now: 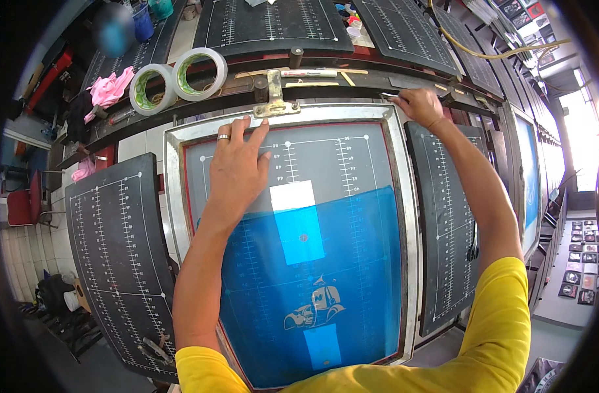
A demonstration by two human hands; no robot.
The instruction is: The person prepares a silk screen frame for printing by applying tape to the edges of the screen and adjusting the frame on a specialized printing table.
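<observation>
A silk-screen frame [412, 281] of bare metal lies over a dark printing board with white ruled scales. Blue emulsion [371, 281] covers the lower part of its mesh, and a pale vehicle-like design [314, 308] shows in it. White paper strips show through the mesh. My left hand [239, 157] rests with fingers spread at the frame's far edge, fingertips beside a metal hinge bracket [273, 105]. Beyond the far right corner, my right hand [420, 107] is closed round a small metal tool whose tip alone shows; its kind is unclear.
Two rolls of clear tape [200, 73] stand on the rail at the far left, near a pink cloth [109, 86]. A white marker [309, 73] and thin sticks lie behind the bracket. More ruled boards [119, 262] stand on both sides. A yellow hose [509, 52] crosses the far right.
</observation>
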